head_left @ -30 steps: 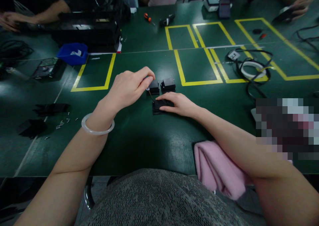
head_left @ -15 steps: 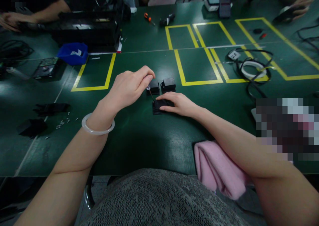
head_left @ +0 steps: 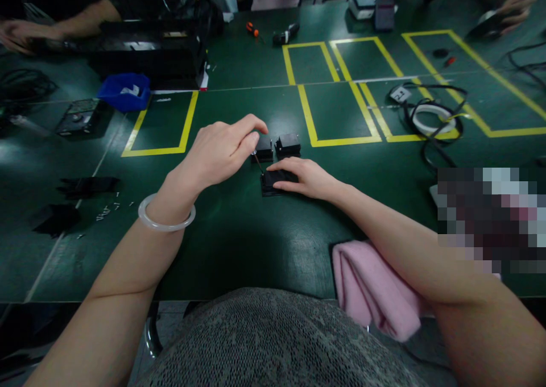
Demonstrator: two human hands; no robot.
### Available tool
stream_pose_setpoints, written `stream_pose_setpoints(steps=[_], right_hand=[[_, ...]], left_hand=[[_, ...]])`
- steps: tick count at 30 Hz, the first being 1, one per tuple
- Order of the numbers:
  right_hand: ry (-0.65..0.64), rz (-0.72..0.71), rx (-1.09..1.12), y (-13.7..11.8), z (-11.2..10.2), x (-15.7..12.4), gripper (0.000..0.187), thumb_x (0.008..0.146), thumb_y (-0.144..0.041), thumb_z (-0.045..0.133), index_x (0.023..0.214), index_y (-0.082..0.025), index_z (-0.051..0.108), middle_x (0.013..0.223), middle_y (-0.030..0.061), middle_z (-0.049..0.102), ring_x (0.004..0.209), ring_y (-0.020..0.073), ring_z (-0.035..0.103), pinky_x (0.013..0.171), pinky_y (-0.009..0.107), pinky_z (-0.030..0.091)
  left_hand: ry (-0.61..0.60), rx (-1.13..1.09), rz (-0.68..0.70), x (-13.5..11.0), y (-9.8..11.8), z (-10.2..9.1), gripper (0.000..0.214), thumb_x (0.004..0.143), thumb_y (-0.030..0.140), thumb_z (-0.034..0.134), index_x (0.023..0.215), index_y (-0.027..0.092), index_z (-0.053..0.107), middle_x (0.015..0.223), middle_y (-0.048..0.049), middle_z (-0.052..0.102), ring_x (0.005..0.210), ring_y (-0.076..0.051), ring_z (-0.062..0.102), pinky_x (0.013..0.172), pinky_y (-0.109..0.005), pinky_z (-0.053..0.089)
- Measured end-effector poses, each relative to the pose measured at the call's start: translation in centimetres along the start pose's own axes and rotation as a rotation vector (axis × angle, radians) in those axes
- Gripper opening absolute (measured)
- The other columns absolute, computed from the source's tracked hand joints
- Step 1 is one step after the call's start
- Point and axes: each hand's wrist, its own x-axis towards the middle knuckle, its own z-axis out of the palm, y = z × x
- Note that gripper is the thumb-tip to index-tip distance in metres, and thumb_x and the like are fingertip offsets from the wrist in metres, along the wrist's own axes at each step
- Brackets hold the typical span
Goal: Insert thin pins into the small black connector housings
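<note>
My left hand [head_left: 228, 148] is closed around a screwdriver [head_left: 258, 162], whose handle is mostly hidden by the fingers. The thin shaft slants down, its tip at the left corner of a small black block-shaped part [head_left: 273, 187] on the table. From the right, my right hand [head_left: 305, 178] presses its fingers onto that black part and holds it against the tabletop. Just behind it stand two similar black parts, one [head_left: 264, 149] partly covered by my left hand's fingertips and one [head_left: 289, 144] further right, with small screws sticking up.
Loose screws [head_left: 103, 212] and black pieces [head_left: 55, 218] lie to the left. A blue bin [head_left: 125, 91] stands behind them. A coiled cable [head_left: 435, 119] lies at right, a pink cloth [head_left: 371, 287] at the front edge. Other people's hands are across the table [head_left: 239, 233].
My left hand's fingers have shifted slightly on the screwdriver, while my right hand stays on the black part. Across the table, another person's hand has come into view.
</note>
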Motion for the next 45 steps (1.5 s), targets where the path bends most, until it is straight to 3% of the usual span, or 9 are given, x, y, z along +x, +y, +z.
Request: stream_pose_setpoints(steps=[11,19,26,36,45], right_hand=[[0.007,0.003,0.002,0.05,0.01,0.04,0.042,0.102,-0.046,0.066,0.135,-0.021,0.073,0.130,0.0124,0.078,0.117,0.0311,0.071,0.102,0.046,0.054],[-0.002,0.007,-0.003,-0.17,-0.08,0.04,0.043,0.102,-0.045,0.065,0.136,-0.019,0.072,0.133,0.0139,0.077,0.119,0.0318,0.071,0.103,0.046,0.053],[-0.005,0.015,-0.001,-0.13,-0.04,0.06,0.043,0.102,-0.045,0.066,0.136,-0.019,0.072,0.132,0.0134,0.077,0.120,0.0316,0.071,0.103,0.046,0.054],[-0.002,0.004,-0.003,0.09,0.07,0.04,0.041,0.103,-0.044,0.066,0.135,-0.021,0.072,0.131,0.0124,0.078,0.119,0.0313,0.070,0.102,0.046,0.054],[-0.004,0.011,0.006,-0.06,-0.02,-0.01,0.042,0.102,-0.043,0.067,0.136,-0.019,0.072,0.132,0.0131,0.078,0.121,0.0317,0.071,0.103,0.046,0.054]], left_hand=[[0.004,0.000,-0.022,0.19,-0.35,0.14,0.046,0.109,0.037,0.037,0.136,0.020,0.070,0.082,-0.0041,0.072,0.069,-0.019,0.063,0.069,-0.031,0.043],[0.022,0.005,0.026,0.00,-0.17,0.01,0.044,0.107,0.033,0.037,0.130,0.019,0.071,0.109,-0.0099,0.077,0.099,-0.025,0.071,0.078,-0.034,0.049],[0.013,0.027,0.020,0.08,-0.34,0.04,0.044,0.108,0.034,0.036,0.128,0.019,0.072,0.084,-0.0054,0.072,0.071,-0.019,0.063,0.069,-0.031,0.044],[0.038,0.066,0.008,0.27,-0.49,0.33,0.040,0.110,0.035,0.039,0.118,0.018,0.074,0.084,-0.0046,0.071,0.074,-0.019,0.064,0.068,-0.030,0.038],[0.024,0.076,0.001,0.21,-0.52,0.34,0.043,0.111,0.034,0.036,0.124,0.018,0.073,0.081,-0.0033,0.068,0.067,-0.016,0.058,0.063,-0.030,0.033]])
